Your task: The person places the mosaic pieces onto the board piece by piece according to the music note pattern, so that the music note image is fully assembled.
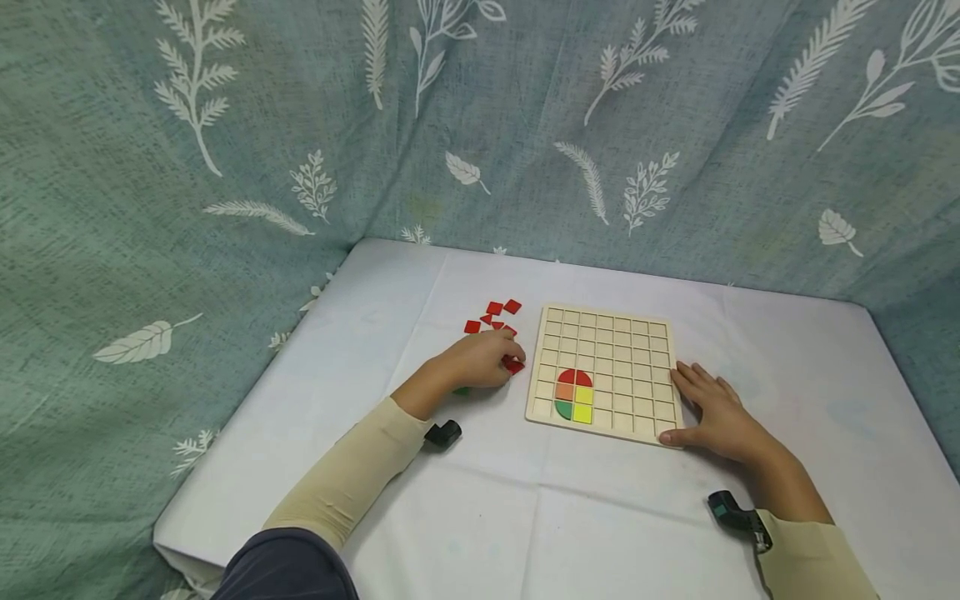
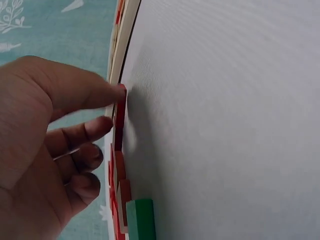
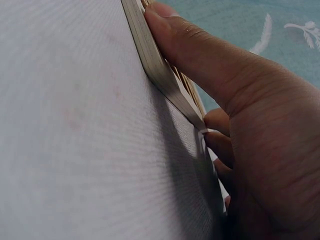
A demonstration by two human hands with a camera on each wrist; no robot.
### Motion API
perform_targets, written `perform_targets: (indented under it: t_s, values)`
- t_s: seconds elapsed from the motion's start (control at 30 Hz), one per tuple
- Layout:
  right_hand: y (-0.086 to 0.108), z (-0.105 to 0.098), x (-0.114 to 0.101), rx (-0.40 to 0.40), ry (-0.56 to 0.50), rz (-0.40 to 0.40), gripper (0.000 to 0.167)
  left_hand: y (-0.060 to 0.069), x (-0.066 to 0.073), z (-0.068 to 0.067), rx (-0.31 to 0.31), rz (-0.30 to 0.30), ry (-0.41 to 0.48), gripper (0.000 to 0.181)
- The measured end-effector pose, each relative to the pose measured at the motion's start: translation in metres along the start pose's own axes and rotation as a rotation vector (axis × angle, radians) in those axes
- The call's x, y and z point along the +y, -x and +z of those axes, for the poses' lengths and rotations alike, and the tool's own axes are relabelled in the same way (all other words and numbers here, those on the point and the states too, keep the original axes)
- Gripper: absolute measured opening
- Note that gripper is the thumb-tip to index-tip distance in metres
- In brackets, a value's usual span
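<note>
Beside the board's left edge, the left hand (image 1: 483, 360) has its thumb and index finger at a red tile (image 1: 513, 366). In the left wrist view the thumb tip presses one end of this red tile (image 2: 120, 117), which lies low at the cloth; the other fingers curl loosely. The wooden grid board (image 1: 630, 377) holds a small group of red, orange, yellow and green pieces in its lower left. The right hand (image 1: 716, 417) rests at the board's lower right corner, fingers spread along the right edge. In the right wrist view its thumb (image 3: 170, 32) lies on the board's rim.
Several loose red tiles (image 1: 495, 308) lie behind the left hand. A green piece (image 2: 141, 220) lies by that hand, mostly hidden from the head view. White cloth (image 1: 465, 517) covers the table, with a leaf-patterned curtain (image 1: 525, 125) behind and at the left.
</note>
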State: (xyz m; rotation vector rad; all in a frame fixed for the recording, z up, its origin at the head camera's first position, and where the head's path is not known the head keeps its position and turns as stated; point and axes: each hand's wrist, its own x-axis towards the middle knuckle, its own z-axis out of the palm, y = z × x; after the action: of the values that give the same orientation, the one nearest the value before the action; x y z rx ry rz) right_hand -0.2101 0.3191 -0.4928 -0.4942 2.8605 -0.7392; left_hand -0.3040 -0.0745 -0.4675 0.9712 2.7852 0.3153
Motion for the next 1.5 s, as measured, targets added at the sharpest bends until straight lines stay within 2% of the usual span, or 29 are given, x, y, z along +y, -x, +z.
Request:
perform_targets:
  t_s: [0.27, 0.47, 0.63, 0.93, 1.2, 1.33, 1.5]
  values:
    - [0.0000, 0.0008, 0.0009, 0.006, -0.003, 0.009, 0.124, 0.0002, 0.0019, -0.0021, 0.018, -0.038, -0.052, 0.021]
    - [-0.0006, 0.0017, 0.0024, 0.008, 0.001, 0.001, 0.124, 0.0015, 0.0059, -0.0037, 0.026, -0.001, -0.059, 0.007]
    - [-0.0007, 0.0017, 0.0028, 0.006, 0.000, 0.003, 0.124, 0.0021, 0.0061, -0.0031, 0.031, 0.027, -0.058, 0.012]
    - [-0.0003, 0.0011, 0.0028, -0.001, 0.000, -0.009, 0.123, 0.0027, 0.0007, 0.0003, -0.006, -0.033, -0.076, 0.012]
    - [0.0002, -0.0007, 0.0017, -0.002, -0.004, -0.015, 0.122, 0.0077, 0.0018, 0.0006, -0.016, -0.003, -0.096, 0.012]
    - [0.0003, -0.0008, 0.0015, -0.005, -0.006, -0.010, 0.123, 0.0081, 0.0027, -0.0001, 0.002, 0.013, -0.070, 0.014]
    - [0.0004, -0.0007, 0.0023, -0.006, -0.008, -0.014, 0.122, 0.0075, 0.0019, -0.0026, 0.028, 0.027, 0.036, 0.020]
